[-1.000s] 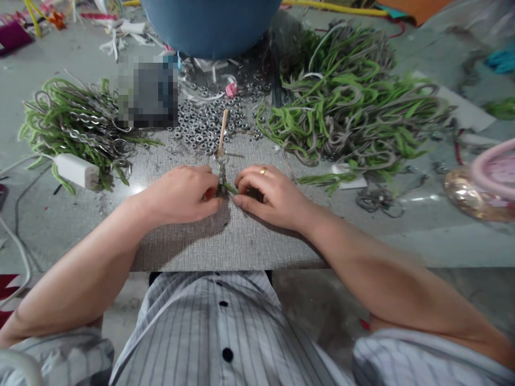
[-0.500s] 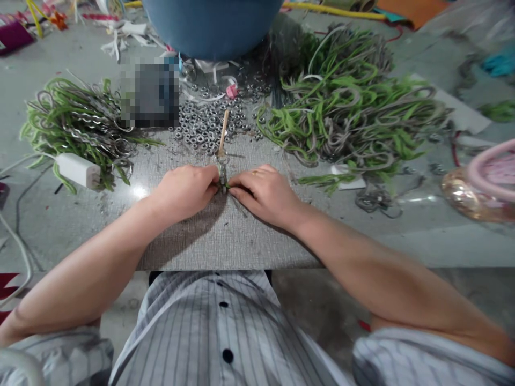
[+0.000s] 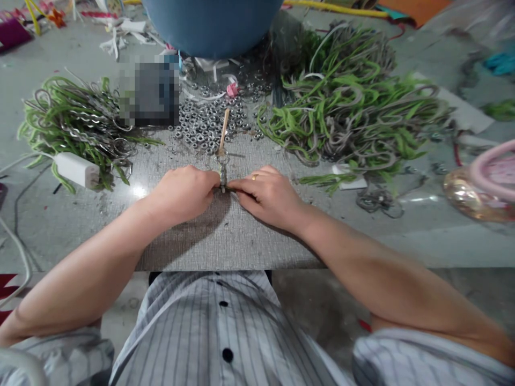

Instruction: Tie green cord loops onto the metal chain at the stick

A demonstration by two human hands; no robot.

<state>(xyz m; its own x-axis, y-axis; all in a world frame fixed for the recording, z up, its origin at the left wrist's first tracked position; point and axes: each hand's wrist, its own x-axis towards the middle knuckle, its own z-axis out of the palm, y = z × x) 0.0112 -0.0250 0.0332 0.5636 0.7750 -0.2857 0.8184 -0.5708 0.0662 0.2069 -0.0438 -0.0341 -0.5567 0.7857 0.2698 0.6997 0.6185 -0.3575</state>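
While both forearms angle inward from the lower corners, left hand point(image 3: 187, 190) and right hand point(image 3: 267, 193) meet low over the worktop point(image 3: 241, 244), near body centreline, knuckles up. They stand just either side of a small metal piece point(image 3: 223, 170), which runs upright in view between the fingertips, a thin ring point(image 3: 222, 156) at its top end.

Left: wrist roughly straight, back of hand facing camera, fingers curled under into a loose fist, thumb tucked against index. Closed down, looks pinched on a short green cord point(image 3: 228, 188) at the foot of the metal piece; exact contact hidden behind the fingers.

Right: mirrors it but flatter. Index reaches left almost to the metal piece, thumb below it, other fingers bent and stacked, gold finger ring point(image 3: 255, 177) showing. Tips closed on the cord's right side; small hollow between thumb and palm. Can't tell how hard either one grips.

Elbows spread wide, striped sleeves point(image 3: 426, 356) pushed up at the elbows.

Around: wooden stick point(image 3: 224, 131) just beyond the thin ring, touching the loose metal rings point(image 3: 197, 126) at its upper part. Big heap of green and grey cords point(image 3: 341, 107) beyond the right hand. Left of the left hand, a bundle of corded metal pieces point(image 3: 68, 118), white block point(image 3: 78, 169) at its near edge.
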